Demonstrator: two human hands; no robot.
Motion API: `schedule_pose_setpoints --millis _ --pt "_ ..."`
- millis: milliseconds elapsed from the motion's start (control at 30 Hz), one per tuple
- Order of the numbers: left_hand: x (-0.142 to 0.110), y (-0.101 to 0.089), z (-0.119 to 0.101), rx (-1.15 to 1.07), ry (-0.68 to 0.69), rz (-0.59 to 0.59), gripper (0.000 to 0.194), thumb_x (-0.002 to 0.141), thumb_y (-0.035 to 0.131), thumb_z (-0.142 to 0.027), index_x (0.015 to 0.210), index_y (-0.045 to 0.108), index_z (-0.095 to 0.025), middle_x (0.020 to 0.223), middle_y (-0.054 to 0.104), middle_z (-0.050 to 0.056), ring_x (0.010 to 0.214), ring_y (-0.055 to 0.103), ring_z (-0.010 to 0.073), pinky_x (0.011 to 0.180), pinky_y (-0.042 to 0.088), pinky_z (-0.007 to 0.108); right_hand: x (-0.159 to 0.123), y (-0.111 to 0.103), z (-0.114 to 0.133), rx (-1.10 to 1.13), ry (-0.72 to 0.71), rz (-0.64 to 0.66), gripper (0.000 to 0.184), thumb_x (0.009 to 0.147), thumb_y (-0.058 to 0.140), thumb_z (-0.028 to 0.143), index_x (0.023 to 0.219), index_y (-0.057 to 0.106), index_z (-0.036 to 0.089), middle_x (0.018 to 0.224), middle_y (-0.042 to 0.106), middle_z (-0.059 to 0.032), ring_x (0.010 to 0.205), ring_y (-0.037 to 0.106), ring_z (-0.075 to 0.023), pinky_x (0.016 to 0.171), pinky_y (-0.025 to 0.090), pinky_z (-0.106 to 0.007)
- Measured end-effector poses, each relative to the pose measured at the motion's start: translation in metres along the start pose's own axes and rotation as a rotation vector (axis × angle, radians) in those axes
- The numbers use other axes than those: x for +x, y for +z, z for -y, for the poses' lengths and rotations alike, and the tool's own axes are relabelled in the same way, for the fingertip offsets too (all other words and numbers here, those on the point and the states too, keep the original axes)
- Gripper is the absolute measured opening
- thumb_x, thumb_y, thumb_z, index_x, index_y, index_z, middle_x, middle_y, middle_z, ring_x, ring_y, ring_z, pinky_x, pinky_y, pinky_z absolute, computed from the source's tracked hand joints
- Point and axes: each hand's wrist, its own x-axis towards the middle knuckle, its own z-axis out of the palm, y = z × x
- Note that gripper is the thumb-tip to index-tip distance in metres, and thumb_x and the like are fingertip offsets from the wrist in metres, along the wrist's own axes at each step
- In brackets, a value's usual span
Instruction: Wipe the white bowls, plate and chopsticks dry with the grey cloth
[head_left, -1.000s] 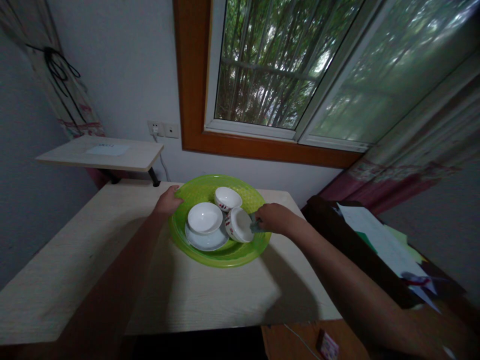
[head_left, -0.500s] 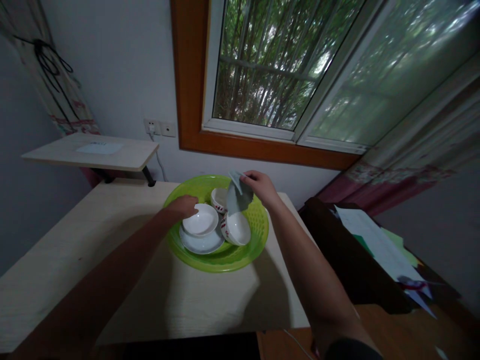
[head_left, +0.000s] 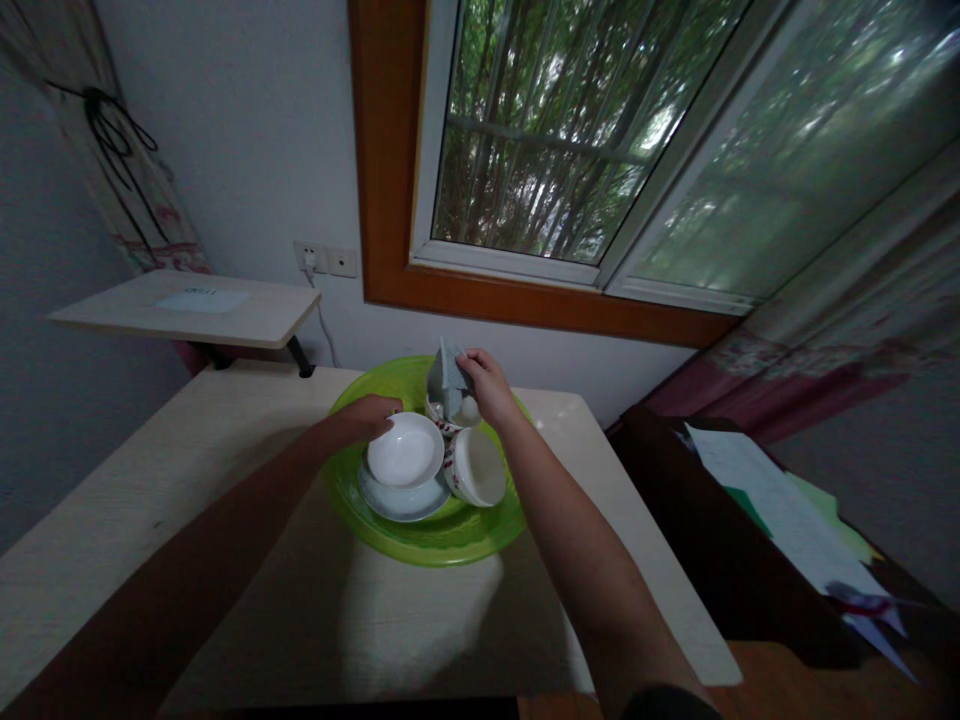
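Observation:
On the table sits a round lime-green plastic basket [head_left: 439, 550] with crockery in it. My left hand [head_left: 375, 415] grips the far-left rim of a white bowl [head_left: 406, 450], fingers closed over its edge. That bowl is above a white plate [head_left: 405, 507]. A folded grey-green cloth [head_left: 448, 370] is pinched in my right hand [head_left: 487, 385], above a flower-patterned bowl [head_left: 469, 412] at the back of the basket, partly hidden by the cloth. Another bowl with red flowers [head_left: 478, 467] lies tilted on the right, beside the plate.
A raised shelf [head_left: 247, 320] with a paper label stands at the table's back left. Behind are wall sockets [head_left: 326, 260] and a window with a wooden frame [head_left: 525, 318]. To the right, papers [head_left: 757, 490] lie on a dark piece of furniture [head_left: 675, 520].
My right hand has moved left with the cloth, from over the right bowl to over the back one. My left hand stays at the white bowl's rim. The view has shifted slightly.

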Motion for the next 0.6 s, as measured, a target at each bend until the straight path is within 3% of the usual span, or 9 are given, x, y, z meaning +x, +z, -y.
schedule_pose_setpoints --millis 133,267,333,433,600 --pt "-0.005 -0.025 -0.001 -0.152 0.043 -0.105 0.032 0.082 0.056 -0.03 0.101 0.077 -0.015 0.105 0.077 0.013 0.097 0.068 0.0295 0.085 0.049 0.034 -0.006 -0.004 0.005 0.162 -0.016 0.052 0.032 0.068 0.079 0.045 0.082 0.06 0.023 0.071 0.055 0.007 0.064 0.05 -0.0122 0.059 0.038 -0.023" --pt "-0.012 -0.038 -0.004 -0.492 0.021 -0.177 0.036 0.081 0.058 -0.04 0.099 0.077 -0.015 0.097 0.077 0.01 0.087 0.068 0.0275 0.071 0.05 0.031 -0.013 -0.006 0.01 0.176 -0.02 0.214 0.025 0.073 0.081 0.041 0.082 0.065 0.023 0.081 0.064 0.0044 0.073 0.058 -0.0137 0.066 0.043 -0.023" --pt "-0.014 -0.036 -0.007 -0.685 -0.019 -0.198 0.039 0.078 0.061 -0.039 0.103 0.076 -0.014 0.095 0.077 0.009 0.083 0.068 0.0263 0.066 0.05 0.03 -0.018 -0.006 0.013 0.139 -0.046 0.32 0.022 0.077 0.079 0.04 0.082 0.068 0.023 0.101 0.072 0.0012 0.089 0.064 -0.0165 0.078 0.048 -0.025" --pt "-0.011 -0.027 -0.012 -0.862 -0.085 -0.273 0.042 0.073 0.064 -0.036 0.107 0.074 -0.013 0.09 0.075 0.008 0.075 0.067 0.0229 0.06 0.049 0.028 -0.024 -0.005 0.017 0.016 -0.11 0.434 0.019 0.083 0.076 0.04 0.084 0.069 0.023 0.129 0.07 -0.0029 0.117 0.064 -0.0216 0.098 0.048 -0.033" --pt "-0.002 -0.016 -0.019 -1.03 -0.236 -0.399 0.035 0.068 0.064 -0.027 0.1 0.068 -0.014 0.081 0.069 0.005 0.065 0.063 0.0183 0.053 0.047 0.025 -0.023 0.0 0.013 -0.323 -0.313 0.386 0.017 0.084 0.075 0.039 0.086 0.072 0.022 0.138 0.066 -0.0095 0.131 0.058 -0.0234 0.116 0.037 -0.041"
